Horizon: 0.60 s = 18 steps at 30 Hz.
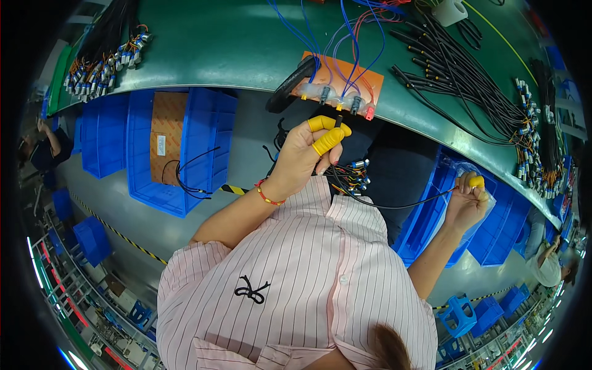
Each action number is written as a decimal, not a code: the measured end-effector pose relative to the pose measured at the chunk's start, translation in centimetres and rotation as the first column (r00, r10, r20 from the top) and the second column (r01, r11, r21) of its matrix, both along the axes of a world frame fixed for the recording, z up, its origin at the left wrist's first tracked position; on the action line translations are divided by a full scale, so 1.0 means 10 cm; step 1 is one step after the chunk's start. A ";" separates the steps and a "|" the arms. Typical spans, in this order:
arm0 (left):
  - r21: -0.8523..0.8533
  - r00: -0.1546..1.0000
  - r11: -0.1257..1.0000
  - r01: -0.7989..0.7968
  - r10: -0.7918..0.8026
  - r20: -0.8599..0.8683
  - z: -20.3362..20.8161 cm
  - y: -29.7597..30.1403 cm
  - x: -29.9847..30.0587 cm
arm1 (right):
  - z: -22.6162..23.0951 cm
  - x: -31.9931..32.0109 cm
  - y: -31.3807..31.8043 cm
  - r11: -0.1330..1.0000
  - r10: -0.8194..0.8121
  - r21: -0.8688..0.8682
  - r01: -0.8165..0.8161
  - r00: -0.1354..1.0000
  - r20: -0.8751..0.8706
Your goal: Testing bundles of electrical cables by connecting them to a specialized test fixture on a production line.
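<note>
My left hand [313,147], with yellow finger cots on two fingers, is closed in a pinch around one end of a black cable [394,206]. The dark tip of that end points up at a small yellow connector on the edge of an orange board [368,83]; whether they touch I cannot tell. From there the cable sags in front of my shirt to my right hand [470,198]. Curled fingers there, one in a yellow cot, grip its other part, whose end is hidden. Blue and red wires [350,37] run from the board's connectors.
The board sits at the front edge of a green bench [203,49], beside a black curved handle-like piece [293,83]. Black cables [456,74] lie bunched at right; another bundle [105,74] hangs at left. Blue bins [213,142] stand below. More cable ends [357,176] rest near my lap.
</note>
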<state>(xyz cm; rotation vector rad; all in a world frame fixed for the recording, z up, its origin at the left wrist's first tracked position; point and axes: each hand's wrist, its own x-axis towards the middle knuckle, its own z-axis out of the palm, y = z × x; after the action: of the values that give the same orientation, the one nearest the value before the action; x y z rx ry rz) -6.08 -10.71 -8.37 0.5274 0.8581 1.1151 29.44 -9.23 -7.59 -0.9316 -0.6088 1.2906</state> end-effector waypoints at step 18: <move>-0.047 0.996 0.999 -0.018 0.014 -0.085 0.15 0.09 -0.09 | -0.08 -0.04 0.00 0.995 0.092 -0.029 -0.090 0.992 0.085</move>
<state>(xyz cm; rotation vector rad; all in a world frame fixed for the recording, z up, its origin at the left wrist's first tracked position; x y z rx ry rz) -7.03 -9.81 -6.90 0.5320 0.9622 1.0899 29.04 -9.27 -8.43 -0.9935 -0.7109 1.3473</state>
